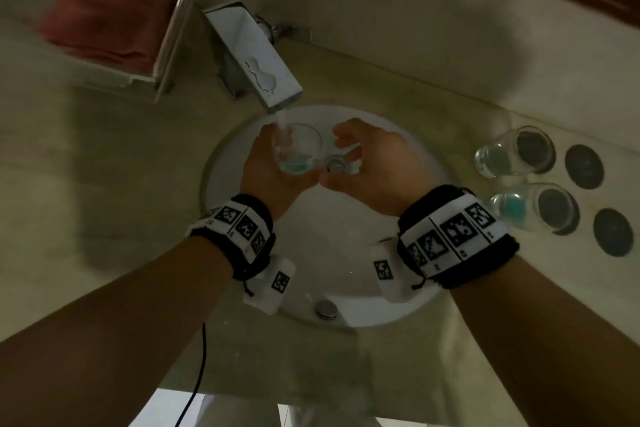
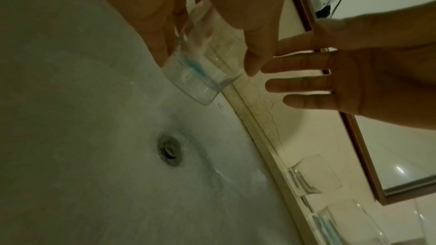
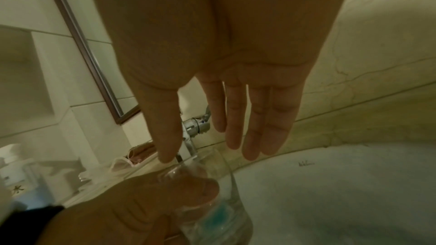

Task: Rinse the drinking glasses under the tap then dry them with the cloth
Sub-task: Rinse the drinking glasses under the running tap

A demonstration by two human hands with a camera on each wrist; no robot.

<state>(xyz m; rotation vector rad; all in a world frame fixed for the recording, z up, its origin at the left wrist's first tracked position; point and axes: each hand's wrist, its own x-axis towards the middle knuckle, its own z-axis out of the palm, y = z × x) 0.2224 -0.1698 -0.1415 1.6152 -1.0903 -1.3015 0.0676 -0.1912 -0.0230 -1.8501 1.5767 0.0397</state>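
My left hand (image 1: pixel 273 163) grips a clear drinking glass (image 1: pixel 299 149) with a blue residue at its bottom, tilted under the chrome tap (image 1: pixel 258 55). Water runs from the spout onto the glass rim. In the left wrist view the glass (image 2: pixel 202 66) sits between my thumb and fingers above the white sink (image 2: pixel 94 137). My right hand (image 1: pixel 367 163) hovers just right of the glass with straight, spread fingers (image 3: pixel 250 124), holding nothing. Two more glasses (image 1: pixel 516 152) (image 1: pixel 536 208) lie on the counter at the right. A red cloth (image 1: pixel 104 17) lies folded in a clear tray at the back left.
The sink drain (image 2: pixel 169 150) lies below the glass, and an overflow knob (image 1: pixel 325 308) sits on the near rim. Two dark round coasters (image 1: pixel 585 166) (image 1: pixel 613 232) lie right of the lying glasses. A mirror frame (image 2: pixel 358 137) runs along the back wall. A black cable (image 1: pixel 197 378) hangs near my left forearm.
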